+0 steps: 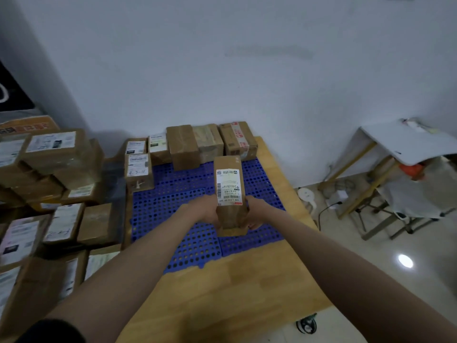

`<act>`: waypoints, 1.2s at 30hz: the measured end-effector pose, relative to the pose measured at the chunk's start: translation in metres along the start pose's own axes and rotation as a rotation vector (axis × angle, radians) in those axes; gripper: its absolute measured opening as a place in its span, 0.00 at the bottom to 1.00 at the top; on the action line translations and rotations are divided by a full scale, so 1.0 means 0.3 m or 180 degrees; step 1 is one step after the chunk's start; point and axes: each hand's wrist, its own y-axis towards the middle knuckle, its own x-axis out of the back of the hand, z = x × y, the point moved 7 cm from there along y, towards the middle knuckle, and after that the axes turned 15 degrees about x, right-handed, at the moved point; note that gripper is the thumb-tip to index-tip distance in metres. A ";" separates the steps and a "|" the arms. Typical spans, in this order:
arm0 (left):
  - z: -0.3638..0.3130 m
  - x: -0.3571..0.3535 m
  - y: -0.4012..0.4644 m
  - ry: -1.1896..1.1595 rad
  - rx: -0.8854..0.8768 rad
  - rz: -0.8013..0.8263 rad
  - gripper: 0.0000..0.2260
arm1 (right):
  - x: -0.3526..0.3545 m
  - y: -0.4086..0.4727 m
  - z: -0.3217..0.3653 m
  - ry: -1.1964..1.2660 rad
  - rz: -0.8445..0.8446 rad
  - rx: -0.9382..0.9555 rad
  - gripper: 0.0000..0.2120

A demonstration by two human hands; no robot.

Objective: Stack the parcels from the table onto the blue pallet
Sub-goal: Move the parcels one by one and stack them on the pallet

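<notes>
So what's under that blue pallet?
A wooden board shows under the blue pallet, past its near and right edges. What the board rests on is hidden, apart from a caster at its near edge.

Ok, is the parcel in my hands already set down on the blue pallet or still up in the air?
Cannot tell. The parcel is over the blue pallet, gripped by both hands, but contact underneath is hidden.
</notes>
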 end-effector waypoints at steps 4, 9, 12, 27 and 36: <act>-0.069 -0.006 0.052 0.0053 0.0005 0.0041 0.39 | 0.055 -0.005 -0.051 -0.0070 -0.0066 -0.0054 0.37; -0.166 -0.004 0.122 0.0132 0.0054 0.0124 0.40 | 0.119 0.019 -0.142 -0.0107 -0.0058 -0.0095 0.36; -0.238 0.003 0.171 0.0006 0.0074 0.0153 0.37 | 0.165 0.057 -0.213 -0.0080 -0.0001 -0.0110 0.35; -0.546 -0.041 0.516 -0.1000 0.0659 0.0201 0.33 | 0.463 0.330 -0.553 -0.0311 0.0324 0.0273 0.36; -0.550 -0.046 0.681 -0.1070 0.0947 0.0260 0.37 | 0.489 0.494 -0.633 -0.0394 0.0398 0.0446 0.37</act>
